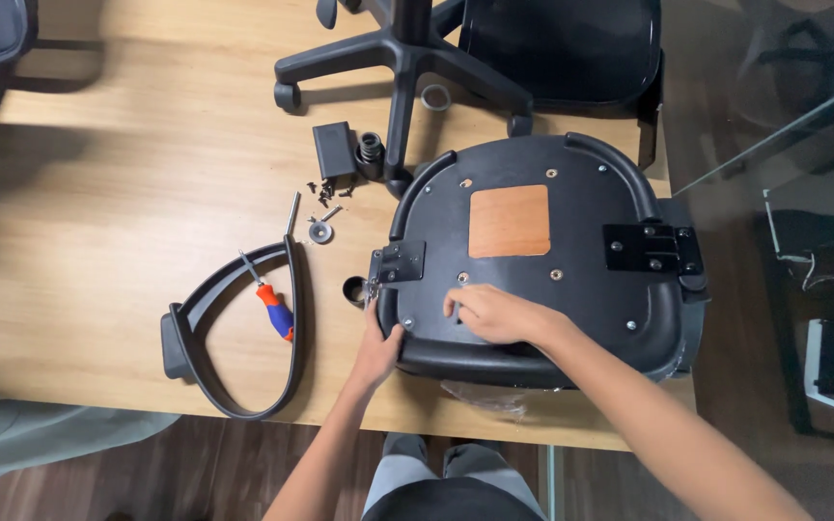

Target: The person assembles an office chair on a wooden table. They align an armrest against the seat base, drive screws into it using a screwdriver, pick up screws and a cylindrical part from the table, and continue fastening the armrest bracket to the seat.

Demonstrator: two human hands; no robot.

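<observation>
Upturned black plastic chair seat with a square wooden patch (533, 260) lying underside-up at the near right edge of the light wooden table (98, 241), overhanging that edge slightly. Left hand (378, 352) clamped on the seat's near left rim, fingers curled round the edge. Right hand (494, 314) flat on the underside, fingers narrow, pressing near a screw hole; cannot tell whether holding anything small.

Risk: seat likely to tip off the near edge if grip slips. Small black screws and washers (325, 193) loose to the far left, easy to scatter.

Black curved armrest (234, 338) left, with red-and-blue-handled screwdriver (272, 304) inside its loop. Black star-shaped wheeled chair base (403, 58) crowding the far side.
</observation>
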